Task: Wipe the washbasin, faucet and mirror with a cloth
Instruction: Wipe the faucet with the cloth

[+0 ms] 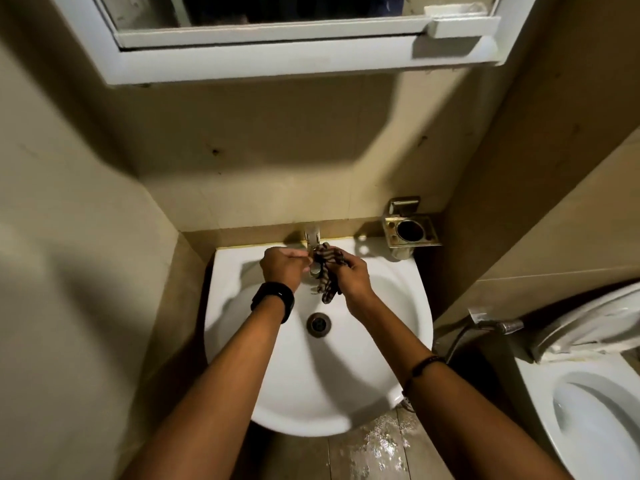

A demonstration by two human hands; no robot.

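Wiping the faucet point(312, 236) with a striped cloth point(327, 271), bunched in the right grip point(353, 277) over the washbasin point(225, 306).
Cloth looks soft, light and floppy, so I'd hold it mid-bunch; its tail dangles below. Right grip's clamped on it. Left grip point(280, 268) is curled just beside, can't tell on what. Wall close behind, open bowl underneath, mirror point(152, 12) well above.

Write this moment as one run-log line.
step: faucet wipe | right hand: grips cloth at faucet | left hand: at faucet, grip unclear
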